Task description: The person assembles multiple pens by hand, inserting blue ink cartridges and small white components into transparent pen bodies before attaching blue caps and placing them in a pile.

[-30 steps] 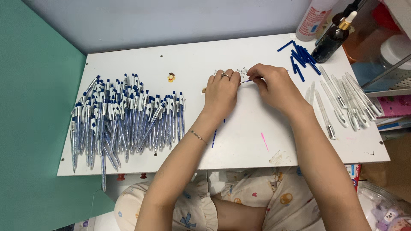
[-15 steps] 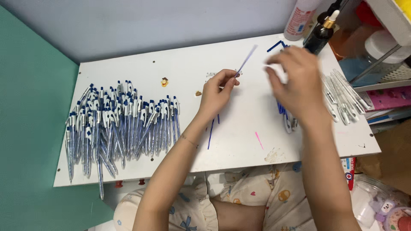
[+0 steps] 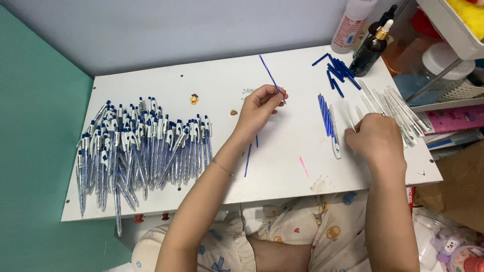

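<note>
My left hand pinches a thin blue ink refill that slants up and away over the white table. My right hand rests curled over the clear pen barrels at the right side, its fingers on one of them. Between my hands lies a small bundle of blue refills beside a clear barrel. A large pile of assembled blue-and-white pens covers the left of the table. Loose blue pen caps lie at the back right.
A white glue bottle and a dark dropper bottle stand at the back right edge. A wire shelf with jars stands to the right. Another blue refill lies under my left forearm. A green wall borders the left.
My right hand has gone from the table's middle out to the clear barrels at the right. My left hand now holds a blue refill up. The camera view has shifted.
</note>
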